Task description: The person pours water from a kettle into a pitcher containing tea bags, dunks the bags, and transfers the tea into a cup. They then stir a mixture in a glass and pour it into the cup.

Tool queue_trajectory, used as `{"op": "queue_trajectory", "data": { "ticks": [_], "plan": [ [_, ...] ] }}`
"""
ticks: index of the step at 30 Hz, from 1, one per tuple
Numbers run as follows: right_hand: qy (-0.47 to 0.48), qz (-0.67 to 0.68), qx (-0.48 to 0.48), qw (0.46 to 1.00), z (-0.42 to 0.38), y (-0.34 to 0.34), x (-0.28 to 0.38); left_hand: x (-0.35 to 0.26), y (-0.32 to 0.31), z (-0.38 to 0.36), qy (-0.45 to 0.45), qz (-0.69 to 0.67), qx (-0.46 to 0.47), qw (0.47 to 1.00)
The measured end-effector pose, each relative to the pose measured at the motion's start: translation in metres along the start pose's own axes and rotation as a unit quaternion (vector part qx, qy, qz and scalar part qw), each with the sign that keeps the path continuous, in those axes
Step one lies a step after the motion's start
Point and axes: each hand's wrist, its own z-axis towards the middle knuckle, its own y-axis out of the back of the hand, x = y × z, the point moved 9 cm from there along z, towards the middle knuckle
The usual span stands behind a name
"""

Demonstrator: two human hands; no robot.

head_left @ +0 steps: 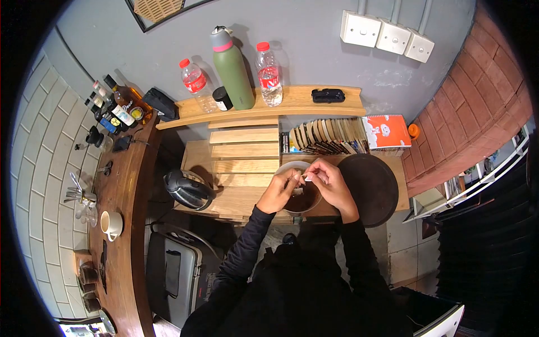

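Both my hands meet over a round pale-rimmed container (291, 165) with dark brown contents. My right hand (332, 186) pinches a small white piece (309, 179), which looks like a paper tag. Close beside it, the fingertips of my left hand (279, 190) are pressed together; what they hold is too small to make out. Below the fingertips, a pale small object (297, 192) shows against the brown contents, possibly a tea bag. My hands hide part of the container's rim. To the right of my right hand lies a round dark tray (370, 191).
A black kettle (188, 190) stands left on the slatted wooden bench (238, 181). Behind are a row of books (328, 135) and a shelf (300, 101) with a green flask (233, 76) and plastic bottles. A cream mug (111, 224) sits on the left counter (126, 185).
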Motion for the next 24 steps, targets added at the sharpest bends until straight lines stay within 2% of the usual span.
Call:
{"op": "queue_trajectory", "data": {
  "ticks": [2, 4, 6, 8, 11, 13, 18, 20, 24],
  "plan": [
    [-0.001, 0.036, 0.0, 0.999, 0.001, -0.002, -0.002, 0.0, 0.0, 0.001, -0.036, -0.021, -0.023, 0.999],
    [0.023, -0.09, -0.007, 0.996, 0.004, -0.001, 0.009, -0.003, 0.003, 0.001, -0.022, -0.019, -0.03, 0.999],
    [0.002, -0.119, -0.007, 0.993, 0.006, 0.0, 0.019, -0.005, 0.003, 0.002, -0.008, -0.015, -0.037, 0.999],
    [-0.019, -0.147, -0.005, 0.989, 0.007, 0.0, 0.021, -0.01, 0.002, 0.001, -0.031, -0.038, -0.053, 0.997],
    [0.021, -0.166, -0.005, 0.986, 0.01, -0.002, 0.03, -0.004, 0.003, 0.0, -0.022, -0.046, -0.066, 0.996],
    [0.061, -0.25, -0.014, 0.966, 0.011, 0.0, 0.041, -0.006, 0.005, 0.002, -0.036, -0.033, -0.08, 0.996],
    [0.021, -0.242, 0.018, 0.97, 0.012, -0.001, 0.045, 0.003, 0.008, 0.002, -0.04, -0.018, -0.105, 0.993],
    [0.02, -0.228, 0.02, 0.973, 0.013, -0.001, 0.045, -0.015, 0.011, -0.001, -0.125, 0.042, -0.131, 0.983],
    [-0.031, -0.174, 0.03, 0.984, 0.013, 0.002, 0.027, -0.004, 0.009, -0.002, -0.072, -0.022, -0.133, 0.988]
  ]
}}
